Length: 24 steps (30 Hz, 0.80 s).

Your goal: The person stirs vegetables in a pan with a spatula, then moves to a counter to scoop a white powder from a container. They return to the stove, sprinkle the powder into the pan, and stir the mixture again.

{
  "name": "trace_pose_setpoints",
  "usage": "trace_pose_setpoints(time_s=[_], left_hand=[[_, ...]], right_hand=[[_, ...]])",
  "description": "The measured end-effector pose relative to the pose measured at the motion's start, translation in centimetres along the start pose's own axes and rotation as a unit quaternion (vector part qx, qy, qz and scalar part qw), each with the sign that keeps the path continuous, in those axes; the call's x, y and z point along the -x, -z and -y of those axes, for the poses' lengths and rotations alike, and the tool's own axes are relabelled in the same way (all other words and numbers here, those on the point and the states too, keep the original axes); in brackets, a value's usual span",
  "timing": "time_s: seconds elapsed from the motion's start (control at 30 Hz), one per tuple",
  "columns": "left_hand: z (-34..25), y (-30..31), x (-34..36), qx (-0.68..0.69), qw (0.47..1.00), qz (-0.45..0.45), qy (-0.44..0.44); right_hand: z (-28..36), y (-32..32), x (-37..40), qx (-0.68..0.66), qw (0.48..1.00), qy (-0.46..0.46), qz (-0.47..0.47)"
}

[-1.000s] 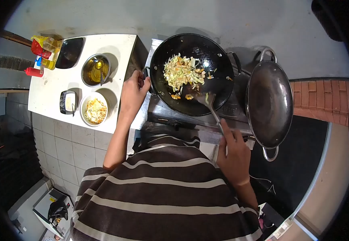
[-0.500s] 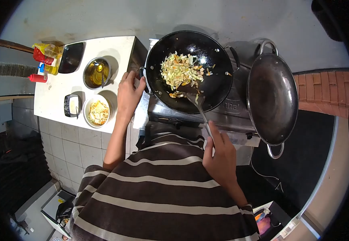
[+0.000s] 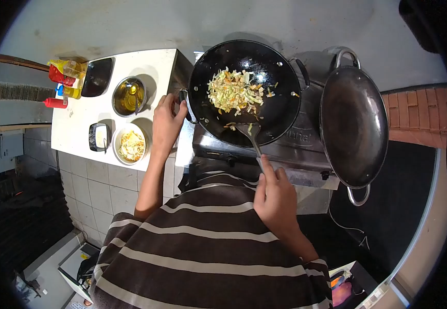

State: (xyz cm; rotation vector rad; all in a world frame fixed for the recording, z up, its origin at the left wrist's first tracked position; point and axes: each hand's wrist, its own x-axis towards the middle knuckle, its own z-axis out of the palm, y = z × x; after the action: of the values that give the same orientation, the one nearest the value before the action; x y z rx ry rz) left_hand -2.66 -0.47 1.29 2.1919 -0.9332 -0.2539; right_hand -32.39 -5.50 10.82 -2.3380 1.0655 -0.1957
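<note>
Near handle of the black wok (image 3: 280,110) is mostly hidden under my left hand (image 3: 165,123), fingers closed round it. The spatula (image 3: 248,135) shaft vanishes into my right hand (image 3: 275,198), clenched on it. Wok sits on the steel stove (image 3: 300,141). Inside it, chopped cabbage (image 3: 232,90), pale green with orange bits, heaped left of centre; spatula blade against the near inner wall.

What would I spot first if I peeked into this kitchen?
The big black wok at top centre, with chopped vegetables piled inside. The right hand holds a spatula at their near edge, and the left hand holds the wok's handle. An empty wok sits to its right.
</note>
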Motion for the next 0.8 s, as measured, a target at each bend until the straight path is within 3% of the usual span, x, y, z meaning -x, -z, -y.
trace_pose_setpoints(time_s=[0.17,0.3,0.4,0.53,0.6,0.8], left_hand=[[0.3,-0.2,0.0,-0.001,1.0,0.011,0.002],[0.6,0.1,-0.2,-0.001,1.0,0.015,-0.02],[0.5,0.1,0.0,0.011,1.0,0.008,0.001],[0.4,0.1,0.1,0.014,1.0,0.008,-0.003],[0.3,-0.1,0.0,0.016,1.0,0.007,-0.009],[0.7,0.0,-0.1,-0.002,1.0,0.004,-0.02]], right_hand=[[-2.3,-2.8,-5.1,0.09,0.996,0.006,-0.025],[-1.5,3.7,-3.8,0.094,0.991,0.068,-0.064],[-0.4,6.5,-2.3,0.131,0.991,0.017,0.025],[-1.9,1.5,-4.0,0.139,0.988,0.029,0.056],[-2.9,-1.5,-6.5,0.139,0.988,0.052,-0.031],[-0.2,4.5,-2.9,0.111,0.993,0.041,-0.009]])
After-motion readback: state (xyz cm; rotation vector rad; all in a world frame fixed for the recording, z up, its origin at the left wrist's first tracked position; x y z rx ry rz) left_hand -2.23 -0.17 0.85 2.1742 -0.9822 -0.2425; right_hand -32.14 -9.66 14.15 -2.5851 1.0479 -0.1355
